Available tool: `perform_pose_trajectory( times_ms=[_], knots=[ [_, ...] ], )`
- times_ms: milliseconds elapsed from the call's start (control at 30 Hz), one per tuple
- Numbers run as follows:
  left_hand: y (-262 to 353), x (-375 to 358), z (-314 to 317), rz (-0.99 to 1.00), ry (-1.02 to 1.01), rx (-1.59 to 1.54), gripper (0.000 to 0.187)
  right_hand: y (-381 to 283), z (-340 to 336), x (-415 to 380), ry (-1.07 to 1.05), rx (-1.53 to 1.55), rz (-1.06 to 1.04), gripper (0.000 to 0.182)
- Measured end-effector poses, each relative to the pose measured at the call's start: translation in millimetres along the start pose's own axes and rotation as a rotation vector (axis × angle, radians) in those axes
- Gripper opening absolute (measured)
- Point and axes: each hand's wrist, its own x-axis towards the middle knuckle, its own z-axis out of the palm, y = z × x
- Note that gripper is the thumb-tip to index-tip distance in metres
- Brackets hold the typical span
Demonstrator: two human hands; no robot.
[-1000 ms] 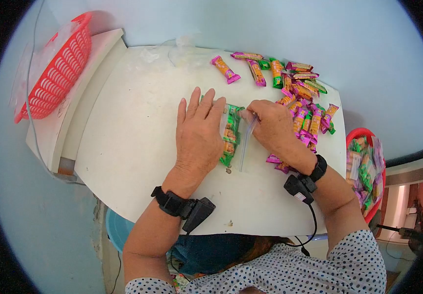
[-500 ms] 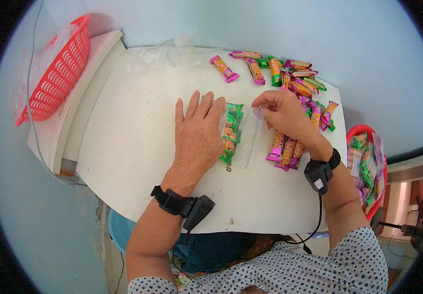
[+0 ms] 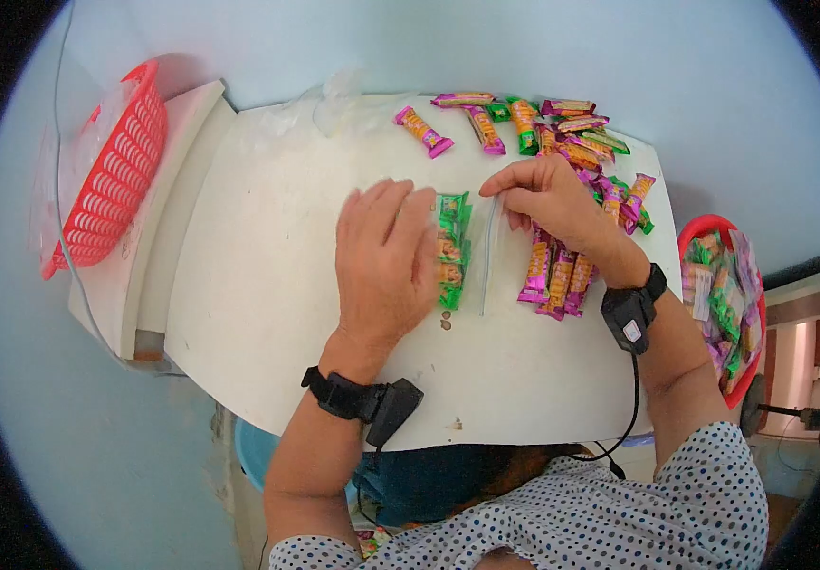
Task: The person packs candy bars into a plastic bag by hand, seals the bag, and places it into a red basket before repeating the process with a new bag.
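Note:
A clear zip bag (image 3: 485, 285) lies on the white table (image 3: 267, 275) with several green-wrapped snack bars (image 3: 452, 249) stacked in a column inside it. Thumb and forefinger of my right hand (image 3: 567, 214) pinch the top corner of the bag at its zip edge. My left hand (image 3: 381, 261) is over the bag's left side, fingers stretched out and a little blurred, partly hiding the bag. Close below my right hand, several purple-wrapped snack bars (image 3: 556, 277) lie side by side.
More purple and green bars (image 3: 572, 142) are heaped along the table's far right. Clear plastic bags (image 3: 324, 104) lie at the back. A red basket (image 3: 115, 180) leans at the left, and another red basket (image 3: 748, 366) of packed snacks stands right of the table.
My right hand has moved slightly up and left, still pinching the bag's edge. My left hand's fingers have lifted and shifted a little. The view has shifted slightly.

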Motion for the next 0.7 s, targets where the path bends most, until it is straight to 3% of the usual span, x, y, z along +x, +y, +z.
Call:
perform_pose_trajectory(
  times_ms=[33,167,267,433,567,700],
  knots=[
    [3.3,1.8,-2.4,0.048,0.027,-0.059,0.039,1.4,-2.2,1.1,0.004,0.009,-0.007,0.025],
    [16.6,-1.0,-10.1,0.132,-0.176,-0.164,0.044,3.2,-6.4,-0.1,-0.033,-0.005,-0.052,0.026],
    [32.9,-3.6,-7.4,0.257,-0.319,-0.147,0.050,16.4,-8.5,6.2,-0.033,-0.202,-0.281,0.025],
    [40.3,-4.7,-5.9,0.315,-0.415,-0.069,0.054,9.3,-2.5,2.4,0.095,-0.326,-0.284,0.019],
    [42.4,-2.0,-9.4,0.277,-0.381,0.016,0.045,-3.9,-0.7,-0.1,0.149,-0.338,-0.249,0.015],
    [33.5,-4.1,-7.7,0.255,-0.297,0.107,0.031,-7.2,-6.9,-2.2,0.174,-0.372,-0.377,0.012]
  ],
)
